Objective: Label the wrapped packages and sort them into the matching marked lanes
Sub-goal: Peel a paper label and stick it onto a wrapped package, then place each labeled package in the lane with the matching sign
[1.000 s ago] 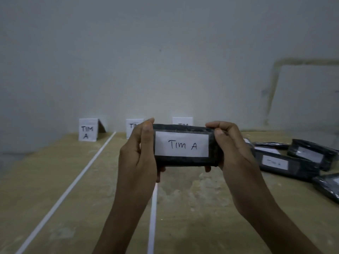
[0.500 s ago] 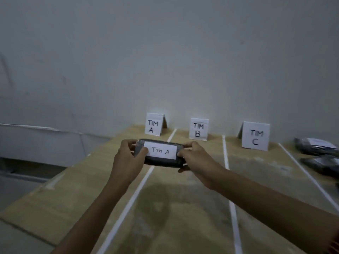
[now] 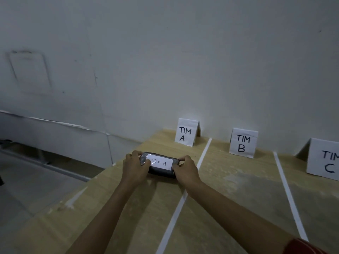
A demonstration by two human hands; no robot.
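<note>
A black wrapped package (image 3: 161, 167) with a white label reading "TIM A" sits low over the leftmost lane of the wooden table (image 3: 139, 208), in front of the folded "TIM A" sign (image 3: 186, 132). My left hand (image 3: 134, 166) grips its left end and my right hand (image 3: 186, 172) grips its right end. Whether the package rests on the table surface I cannot tell. White tape lines (image 3: 202, 156) separate the lanes. The "TIM B" sign (image 3: 243, 143) and the "TIM C" sign (image 3: 324, 159) stand further right.
The table's left edge (image 3: 86, 187) drops to a grey floor (image 3: 36, 180). A grey wall (image 3: 165, 61) rises directly behind the signs. A second tape line (image 3: 288, 191) divides the B and C lanes.
The package has moved from chest height forward, left and down into the "TIM A" lane, held by both hands. The view has swung left; the pile of other packages has left the frame.
</note>
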